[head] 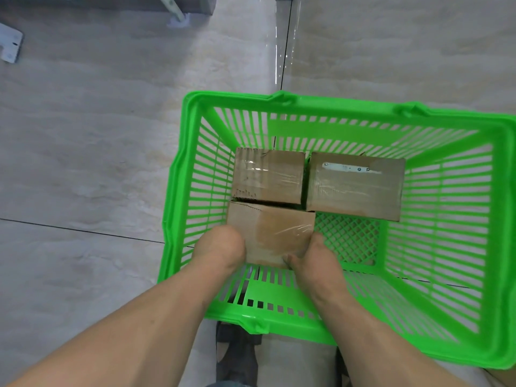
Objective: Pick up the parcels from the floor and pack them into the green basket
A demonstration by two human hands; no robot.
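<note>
The floor point(97, 135) is laid with large glossy tiles, beige with pale grey marbling. A dark grout line point(284, 51) runs away from the viewer at upper centre; another point(83, 230) crosses at lower left. Overhead light glints in a bright streak beside the upper line. At the top left, a dark shadowed strip point(111, 4) lies along the edge, with a white leg point(174, 9) standing there. A grey metal bracket point(9, 46) lies at the far left.

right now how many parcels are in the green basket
3. One parcel sits at the far left of the green basket, one beside it on the right, and one at the near left, gripped by the left hand and right hand. None looks hidden.
</note>
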